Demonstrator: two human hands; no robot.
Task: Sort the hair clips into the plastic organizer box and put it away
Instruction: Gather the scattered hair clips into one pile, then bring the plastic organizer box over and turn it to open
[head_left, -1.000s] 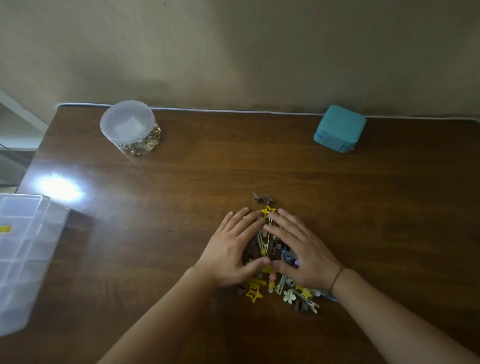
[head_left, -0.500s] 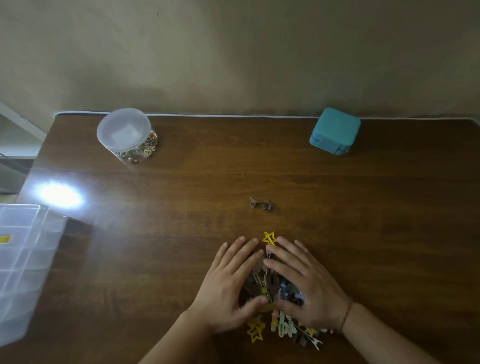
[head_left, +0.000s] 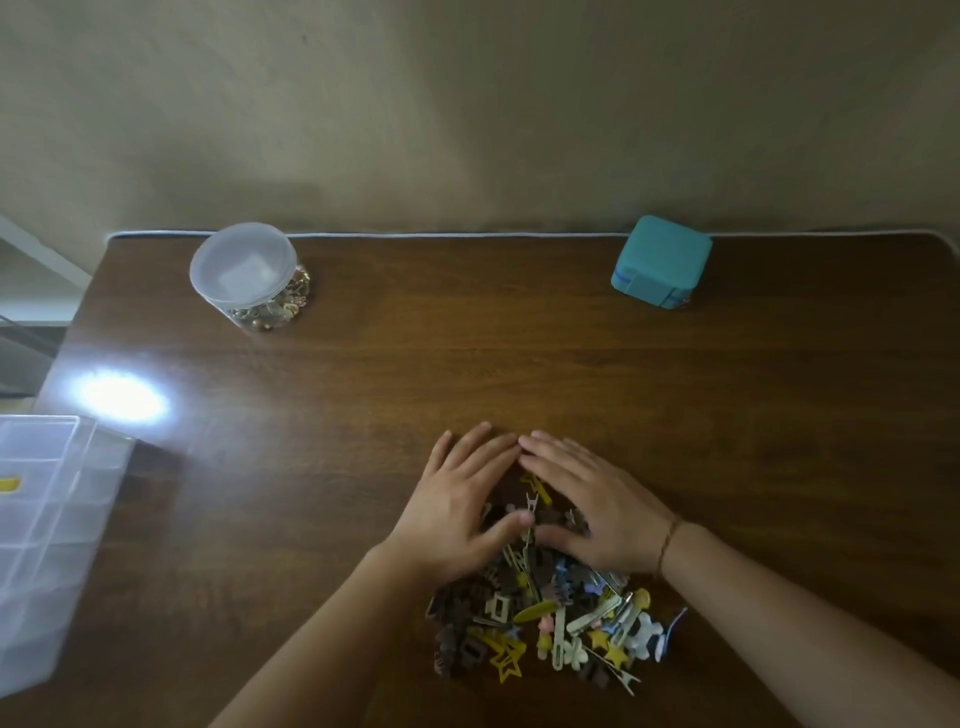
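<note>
Hair clips (head_left: 550, 618) lie in a loose heap on the dark wooden table (head_left: 363, 395), spilling from under both palms back toward the person's forearms. The left hand (head_left: 460, 512) and the right hand (head_left: 597, 506) lie flat over the far end of the heap, fingers straight and slightly spread, not pinching or gripping any one clip. The fingertips of the two hands nearly meet at the far edge of the pile, with the left thumb (head_left: 511, 522) pointing inward across the clips toward the right thumb. Between the thumbs a pale clip stands up from the pile, and a yellow one shows just beyond it, under the right fingers (head_left: 550, 452). A thin cord bracelet (head_left: 667, 545) circles the right wrist.

Nearer the person than the fingers, the clips are mixed: brown claw clips on the left side, yellow star shapes (head_left: 506, 660), pale snap clips and a white flower shape toward the right.

Well to the left of the left fingers, at the table's edge, sits the clear plastic organizer box (head_left: 47, 530), its compartments mostly bare apart from something yellow in one of them. Far beyond the fingertips, near the wall, a clear round jar (head_left: 249, 275) with a frosted lid holds small metallic pieces on the left, and a teal square case (head_left: 660, 262) sits on the right. A bright glare patch lies on the tabletop between the jar and the organizer box.
</note>
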